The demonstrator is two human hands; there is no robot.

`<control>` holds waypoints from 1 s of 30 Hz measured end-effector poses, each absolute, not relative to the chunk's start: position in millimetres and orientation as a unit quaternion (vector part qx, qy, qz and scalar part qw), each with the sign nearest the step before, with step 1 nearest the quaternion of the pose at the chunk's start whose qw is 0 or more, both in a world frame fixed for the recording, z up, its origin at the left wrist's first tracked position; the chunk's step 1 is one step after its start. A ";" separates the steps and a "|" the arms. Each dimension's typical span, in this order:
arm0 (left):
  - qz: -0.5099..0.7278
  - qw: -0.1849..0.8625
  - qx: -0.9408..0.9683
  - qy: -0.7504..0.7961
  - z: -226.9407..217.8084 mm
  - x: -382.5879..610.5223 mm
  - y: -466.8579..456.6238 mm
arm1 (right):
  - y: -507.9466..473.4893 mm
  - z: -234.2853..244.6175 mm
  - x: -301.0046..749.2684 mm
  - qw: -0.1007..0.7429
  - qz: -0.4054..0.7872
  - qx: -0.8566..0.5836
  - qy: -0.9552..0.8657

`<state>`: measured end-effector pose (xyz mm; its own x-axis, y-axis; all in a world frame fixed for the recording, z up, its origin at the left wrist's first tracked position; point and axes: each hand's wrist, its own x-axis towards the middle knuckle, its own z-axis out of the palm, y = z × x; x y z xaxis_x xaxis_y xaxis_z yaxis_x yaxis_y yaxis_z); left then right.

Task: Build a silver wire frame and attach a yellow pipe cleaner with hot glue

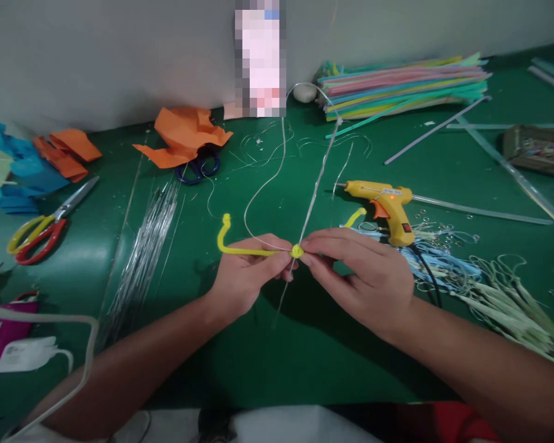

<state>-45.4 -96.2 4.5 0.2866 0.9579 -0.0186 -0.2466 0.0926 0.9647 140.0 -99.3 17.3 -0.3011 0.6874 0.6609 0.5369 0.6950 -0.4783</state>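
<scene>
My left hand (252,271) and my right hand (362,271) meet over the middle of the green table, both with fingers pinched. Between their fingertips sits a small coiled knot of a yellow pipe cleaner (253,251). One arm of it runs left past my left hand and bends upward; the other end shows behind my right hand. A thin twisted silvery wire (321,175) passes through the knot, rising to a loop above and sticking out below. The pinch points are partly hidden by my fingers.
A yellow glue gun (385,200) lies right, near tangled tassel cords (512,307). Behind is a bundle of coloured pipe cleaners (406,86). Leftward are loose metal wires (150,240), orange paper (182,135) over dark-handled scissors (198,166), and red-and-yellow-handled scissors (50,231).
</scene>
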 end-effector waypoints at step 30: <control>0.488 0.408 0.665 0.391 10.7 -46.6 -100.7 | -101.1 16.1 137.7 0.448 0.027 -0.355 -0.820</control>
<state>-46.6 -100.7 10.7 0.2176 0.9184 0.3303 0.1224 -0.3615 0.9243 137.7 -101.1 16.1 -0.3456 0.6070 0.7156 0.5579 0.7461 -0.3634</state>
